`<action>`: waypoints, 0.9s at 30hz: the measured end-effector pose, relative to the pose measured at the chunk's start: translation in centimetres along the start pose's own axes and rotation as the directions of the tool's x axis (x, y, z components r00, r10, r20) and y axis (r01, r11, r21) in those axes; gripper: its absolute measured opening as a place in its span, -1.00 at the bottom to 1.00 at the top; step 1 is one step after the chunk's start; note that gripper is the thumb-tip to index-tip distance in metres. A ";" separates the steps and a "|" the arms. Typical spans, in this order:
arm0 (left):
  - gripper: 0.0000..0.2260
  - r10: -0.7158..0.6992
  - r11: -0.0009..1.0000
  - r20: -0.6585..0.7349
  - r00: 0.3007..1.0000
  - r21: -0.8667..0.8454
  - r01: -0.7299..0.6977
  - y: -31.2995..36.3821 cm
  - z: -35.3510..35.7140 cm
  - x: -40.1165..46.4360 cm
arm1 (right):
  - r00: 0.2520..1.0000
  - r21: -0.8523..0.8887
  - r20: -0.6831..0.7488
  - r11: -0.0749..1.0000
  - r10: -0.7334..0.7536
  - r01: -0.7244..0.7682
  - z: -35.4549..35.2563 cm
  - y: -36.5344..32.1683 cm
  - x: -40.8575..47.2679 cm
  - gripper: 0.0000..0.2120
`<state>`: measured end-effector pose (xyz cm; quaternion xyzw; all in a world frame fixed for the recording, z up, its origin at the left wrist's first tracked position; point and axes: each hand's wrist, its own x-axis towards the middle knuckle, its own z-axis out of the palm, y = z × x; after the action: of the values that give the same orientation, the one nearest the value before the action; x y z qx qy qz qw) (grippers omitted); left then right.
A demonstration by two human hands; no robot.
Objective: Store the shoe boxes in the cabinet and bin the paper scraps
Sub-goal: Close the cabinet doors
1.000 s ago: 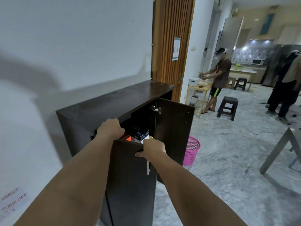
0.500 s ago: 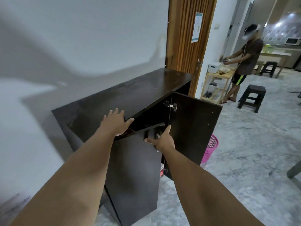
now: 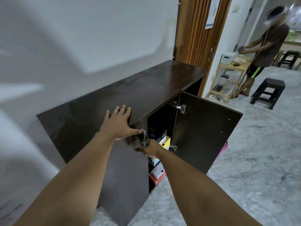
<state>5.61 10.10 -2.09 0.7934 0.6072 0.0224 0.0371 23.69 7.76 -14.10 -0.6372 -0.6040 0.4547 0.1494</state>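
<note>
the left hand (image 3: 119, 123) lies flat with spread fingers on the cabinet (image 3: 146, 93) top, thumb by the left door's (image 3: 127, 173) handle (image 3: 143, 137). just right of it the right hand (image 3: 150, 148) is at that door's edge; its grip is too blurred to tell. the shoe boxes (image 3: 160, 137) sit stacked inside, beyond the right hand. closing fast could pinch fingers, or catch on a protruding box.

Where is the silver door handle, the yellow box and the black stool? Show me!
silver door handle (image 3: 143, 137), head view, middle of the metal bar.
yellow box (image 3: 167, 143), head view, its yellow end face.
black stool (image 3: 273, 83), head view, its seat top.
</note>
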 end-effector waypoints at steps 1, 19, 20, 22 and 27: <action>0.03 -0.005 1.000 0.010 1.000 0.031 0.005 0.1 0.1 0.4 | 0.999 -0.062 0.029 0.998 0.022 -0.020 -1.3 0.7 0.4 -0.40; 0.03 -0.129 0.991 0.041 0.991 0.035 0.128 1.5 0.4 3.4 | 0.671 -0.314 -0.715 0.766 0.199 -0.561 -27.6 11.9 -8.3 -0.49; 0.03 -0.131 0.991 0.040 0.991 0.035 0.129 1.5 0.3 3.3 | 0.674 -0.265 -0.720 0.831 0.167 -0.489 -27.1 11.6 -9.0 -0.55; 0.03 -0.126 0.992 0.042 0.991 0.032 0.125 1.6 0.2 3.1 | 0.709 -0.156 -0.696 0.940 0.115 -0.305 -25.5 10.5 -10.6 -0.61; 0.02 -0.102 0.994 0.028 0.994 0.031 0.101 1.6 0.1 2.6 | 0.786 0.318 -0.570 0.946 0.239 -0.057 -17.9 7.8 -13.1 -0.53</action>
<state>7.86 12.20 -2.10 0.7621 0.6465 -0.0002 0.0353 44.10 0.53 -5.00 -0.7657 -0.4012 0.3213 0.3867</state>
